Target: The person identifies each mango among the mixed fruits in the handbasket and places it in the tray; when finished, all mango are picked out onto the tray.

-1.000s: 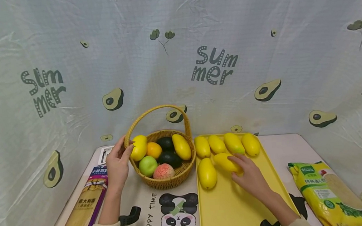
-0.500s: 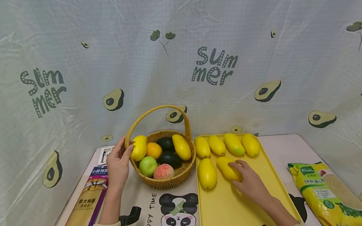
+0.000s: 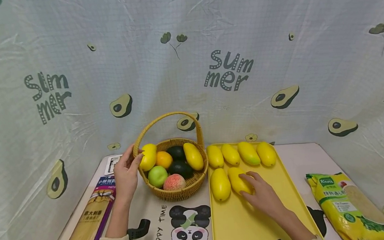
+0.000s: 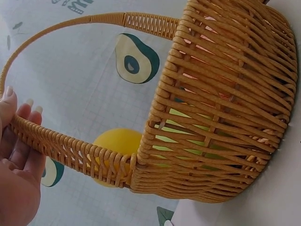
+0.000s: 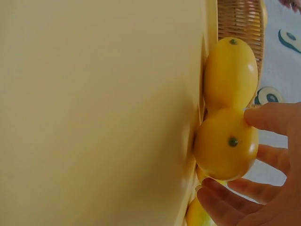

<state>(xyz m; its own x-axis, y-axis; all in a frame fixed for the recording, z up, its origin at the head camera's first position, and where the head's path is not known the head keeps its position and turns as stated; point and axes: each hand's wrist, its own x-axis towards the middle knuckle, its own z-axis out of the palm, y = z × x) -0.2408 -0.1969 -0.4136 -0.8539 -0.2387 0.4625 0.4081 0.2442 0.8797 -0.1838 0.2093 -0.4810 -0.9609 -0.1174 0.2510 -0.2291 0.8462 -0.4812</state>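
My left hand [image 3: 126, 177] holds the left side of the wicker basket's handle [image 4: 70, 146], thumb on one side and fingers on the other. Inside the basket [image 3: 181, 194] lie a green apple [image 3: 157, 176], a peach [image 3: 174, 182], an orange [image 3: 164, 159], two avocados [image 3: 180, 169] and yellow mangoes [image 3: 193, 156]. Over the yellow tray [image 3: 239, 226], my right hand [image 3: 265, 197] has its thumb and fingers round a mango [image 5: 225, 143] lying on the tray. Just left of it is another mango [image 3: 220, 185], and several more mangoes [image 3: 231, 154] line the tray's back edge.
A pasta packet [image 3: 87, 220] lies along the left side of the table, with a white card [image 3: 111, 165] behind it. On the right lies a yellow Knorr bag [image 3: 350, 205]. A printed curtain [image 3: 174, 79] hangs behind the table. The tabletop carries a panda print [image 3: 189, 238].
The mango under my right hand has come down onto the tray, turned more upright and shifted left beside the front mango. My left hand has stayed on the basket handle.
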